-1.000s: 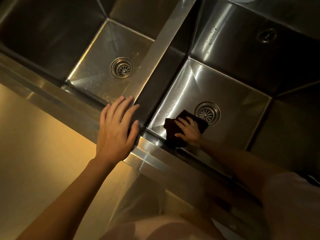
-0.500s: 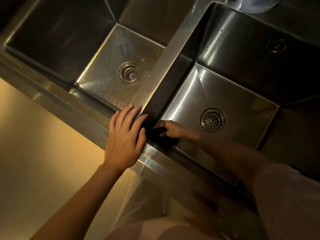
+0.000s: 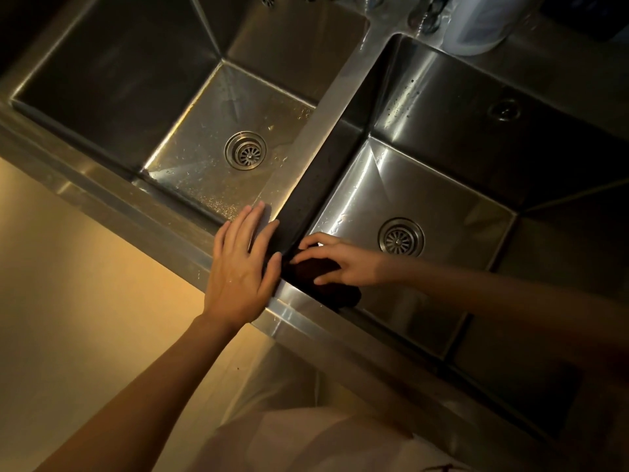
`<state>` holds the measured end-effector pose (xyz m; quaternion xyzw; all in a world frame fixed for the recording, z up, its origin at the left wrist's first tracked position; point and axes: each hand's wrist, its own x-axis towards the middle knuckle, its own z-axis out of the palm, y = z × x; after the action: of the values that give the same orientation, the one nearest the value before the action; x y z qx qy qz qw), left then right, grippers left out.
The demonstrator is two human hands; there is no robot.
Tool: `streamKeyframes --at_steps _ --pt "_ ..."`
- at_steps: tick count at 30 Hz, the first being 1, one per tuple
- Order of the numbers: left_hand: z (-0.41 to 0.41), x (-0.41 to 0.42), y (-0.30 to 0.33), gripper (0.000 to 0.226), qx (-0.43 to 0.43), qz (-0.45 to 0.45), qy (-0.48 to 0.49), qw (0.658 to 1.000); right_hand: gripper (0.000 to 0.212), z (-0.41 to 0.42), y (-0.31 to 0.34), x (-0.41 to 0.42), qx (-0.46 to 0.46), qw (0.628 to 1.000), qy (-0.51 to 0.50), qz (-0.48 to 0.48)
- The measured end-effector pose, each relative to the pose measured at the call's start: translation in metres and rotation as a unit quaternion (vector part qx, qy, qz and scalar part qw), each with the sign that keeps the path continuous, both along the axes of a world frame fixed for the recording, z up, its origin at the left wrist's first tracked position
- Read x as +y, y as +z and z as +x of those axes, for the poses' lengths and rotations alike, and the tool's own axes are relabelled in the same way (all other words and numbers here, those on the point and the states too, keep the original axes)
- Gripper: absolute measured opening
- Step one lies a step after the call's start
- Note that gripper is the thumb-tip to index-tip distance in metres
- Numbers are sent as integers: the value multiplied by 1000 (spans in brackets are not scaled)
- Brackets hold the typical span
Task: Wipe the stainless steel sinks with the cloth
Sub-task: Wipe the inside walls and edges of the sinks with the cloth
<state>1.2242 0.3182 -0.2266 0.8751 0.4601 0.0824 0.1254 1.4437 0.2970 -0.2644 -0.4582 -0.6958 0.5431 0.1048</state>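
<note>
Two stainless steel sinks lie side by side below me: the left sink (image 3: 204,158) and the right sink (image 3: 452,199), each with a round drain. My right hand (image 3: 340,260) reaches down into the right sink and presses a dark cloth (image 3: 326,281) into its near left corner, against the walls. My left hand (image 3: 243,267) rests flat with fingers spread on the steel divider (image 3: 326,114) where it meets the front rim. Part of the cloth is lost in shadow.
Water droplets speckle the left sink's floor. A drain strainer (image 3: 401,237) sits just right of my right hand. At the back stand faucet fittings (image 3: 425,11) and a pale plastic container (image 3: 483,25). An overflow hole (image 3: 504,110) marks the right sink's back wall. A lit floor lies at left.
My right hand has slid the cloth from beside the drain leftward into the sink's near left corner. My left hand has stayed on the divider. The view has tilted up toward the faucet.
</note>
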Motion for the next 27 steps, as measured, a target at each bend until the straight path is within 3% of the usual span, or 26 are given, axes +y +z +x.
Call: streamKeyframes --at_steps 6,20,27 --pt "1 0 1 60 -5 -8 -6 1000 51 9 24 -9 14 998 15 57" --pt "1 2 -3 58 -1 -2 -13 1000 54 -31 -134 31 -136 987 -33 -76" --pt "1 2 0 53 19 -8 -19 1000 51 -30 -123 29 -141 987 -32 -66"
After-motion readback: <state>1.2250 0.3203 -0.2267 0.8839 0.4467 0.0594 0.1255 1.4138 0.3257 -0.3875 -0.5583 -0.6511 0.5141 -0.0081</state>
